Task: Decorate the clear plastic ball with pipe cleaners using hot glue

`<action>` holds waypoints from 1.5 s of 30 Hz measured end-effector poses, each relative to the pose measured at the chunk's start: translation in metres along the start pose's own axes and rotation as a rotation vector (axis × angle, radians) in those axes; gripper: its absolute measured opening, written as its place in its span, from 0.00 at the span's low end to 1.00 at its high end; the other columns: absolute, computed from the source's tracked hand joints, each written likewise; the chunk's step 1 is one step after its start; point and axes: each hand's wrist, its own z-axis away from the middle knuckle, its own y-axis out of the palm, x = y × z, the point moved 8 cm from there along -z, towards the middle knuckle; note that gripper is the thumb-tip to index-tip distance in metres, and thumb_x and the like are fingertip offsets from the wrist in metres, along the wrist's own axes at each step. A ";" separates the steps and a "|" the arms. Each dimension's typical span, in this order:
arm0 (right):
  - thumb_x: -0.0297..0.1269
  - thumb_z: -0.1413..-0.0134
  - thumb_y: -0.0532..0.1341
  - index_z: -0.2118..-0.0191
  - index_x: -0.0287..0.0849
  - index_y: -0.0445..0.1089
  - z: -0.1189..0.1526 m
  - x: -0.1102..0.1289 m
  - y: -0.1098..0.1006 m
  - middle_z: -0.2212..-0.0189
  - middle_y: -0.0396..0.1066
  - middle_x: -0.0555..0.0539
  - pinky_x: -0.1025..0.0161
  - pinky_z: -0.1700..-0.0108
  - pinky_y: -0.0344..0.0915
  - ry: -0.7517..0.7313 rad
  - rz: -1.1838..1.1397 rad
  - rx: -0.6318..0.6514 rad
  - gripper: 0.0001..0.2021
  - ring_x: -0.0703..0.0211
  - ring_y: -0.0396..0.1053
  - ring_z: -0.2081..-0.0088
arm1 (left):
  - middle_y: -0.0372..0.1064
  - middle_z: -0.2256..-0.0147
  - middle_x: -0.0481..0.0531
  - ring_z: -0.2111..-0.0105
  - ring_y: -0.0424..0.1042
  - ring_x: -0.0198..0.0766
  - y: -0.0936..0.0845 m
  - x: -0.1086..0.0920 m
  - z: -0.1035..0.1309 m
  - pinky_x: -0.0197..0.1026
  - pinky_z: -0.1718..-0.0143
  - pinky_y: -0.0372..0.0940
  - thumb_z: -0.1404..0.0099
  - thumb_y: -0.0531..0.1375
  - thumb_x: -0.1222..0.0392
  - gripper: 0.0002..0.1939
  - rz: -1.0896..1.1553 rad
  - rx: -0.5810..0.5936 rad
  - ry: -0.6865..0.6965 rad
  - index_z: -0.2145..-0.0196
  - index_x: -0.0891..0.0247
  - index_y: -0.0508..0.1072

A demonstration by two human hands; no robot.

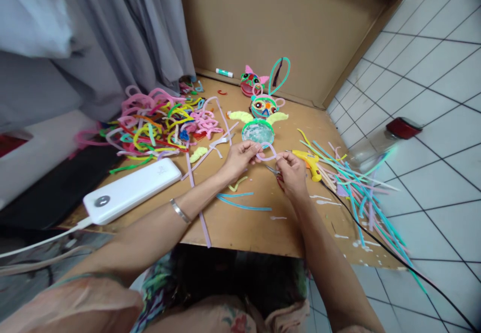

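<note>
Between my two hands a lilac pipe cleaner (267, 145) is bent into a small loop. My left hand (241, 160) pinches one side of it, and my right hand (292, 172) pinches the other. A pair of scissors (271, 169) shows beside my right fingers; whether that hand touches them I cannot tell. Just beyond the loop sits a round, green-rimmed piece (257, 132) with pale yellow ear-like shapes (277, 118). Right of my right hand lies a yellow glue gun (310, 162). Blue pipe cleaners (244, 205) lie in front of my hands.
A tangled heap of coloured pipe cleaners (161, 117) covers the left side, behind a white power bank (131, 192). Two decorated animal faces (264, 106) and a glue stick (224, 72) are at the back. Loose strips (361, 192) and the black cord (376, 240) overhang the right edge.
</note>
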 end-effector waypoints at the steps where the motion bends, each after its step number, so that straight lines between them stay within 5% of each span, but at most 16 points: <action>1: 0.45 0.60 0.64 0.73 0.43 0.67 0.000 0.000 0.000 0.84 0.59 0.59 0.68 0.79 0.46 0.004 -0.002 -0.001 0.12 0.71 0.50 0.83 | 0.73 0.77 0.49 0.78 0.67 0.29 0.000 0.001 0.000 0.33 0.74 0.61 0.46 0.68 0.40 0.23 0.005 0.003 -0.004 0.73 0.65 0.74; 16: 0.45 0.61 0.64 0.74 0.42 0.68 -0.001 0.003 -0.002 0.84 0.59 0.58 0.69 0.78 0.46 -0.013 0.009 -0.019 0.11 0.71 0.50 0.81 | 0.71 0.73 0.48 0.75 0.67 0.30 -0.008 -0.004 -0.001 0.32 0.74 0.60 0.43 0.65 0.42 0.19 0.052 -0.078 -0.006 0.70 0.63 0.72; 28: 0.49 0.57 0.65 0.72 0.43 0.67 -0.008 0.004 -0.007 0.80 0.61 0.57 0.68 0.73 0.53 -0.109 0.044 -0.018 0.14 0.67 0.54 0.77 | 0.72 0.66 0.49 0.66 0.68 0.36 -0.025 -0.024 0.002 0.38 0.61 0.63 0.41 0.61 0.56 0.09 -0.234 -0.243 0.227 0.63 0.62 0.72; 32: 0.48 0.58 0.65 0.73 0.43 0.68 -0.027 0.013 -0.017 0.77 0.64 0.55 0.66 0.66 0.58 -0.164 0.024 -0.044 0.13 0.64 0.59 0.72 | 0.71 0.58 0.53 0.57 0.69 0.40 -0.029 -0.032 0.003 0.41 0.55 0.62 0.40 0.61 0.57 0.10 -0.382 -0.273 0.290 0.61 0.61 0.73; 36: 0.48 0.64 0.69 0.75 0.43 0.70 -0.056 0.016 -0.006 0.69 0.74 0.50 0.63 0.59 0.62 -0.104 0.001 0.106 0.15 0.61 0.66 0.67 | 0.70 0.51 0.56 0.47 0.67 0.45 -0.028 -0.036 0.003 0.46 0.46 0.61 0.39 0.63 0.56 0.12 -0.484 -0.251 0.377 0.58 0.60 0.72; 45: 0.45 0.71 0.73 0.79 0.45 0.73 -0.096 -0.009 0.006 0.63 0.79 0.48 0.57 0.48 0.63 -0.015 -0.082 0.159 0.12 0.55 0.71 0.59 | 0.70 0.49 0.56 0.45 0.68 0.47 -0.036 -0.026 -0.004 0.52 0.44 0.63 0.39 0.62 0.59 0.13 -0.597 -0.268 0.408 0.55 0.59 0.70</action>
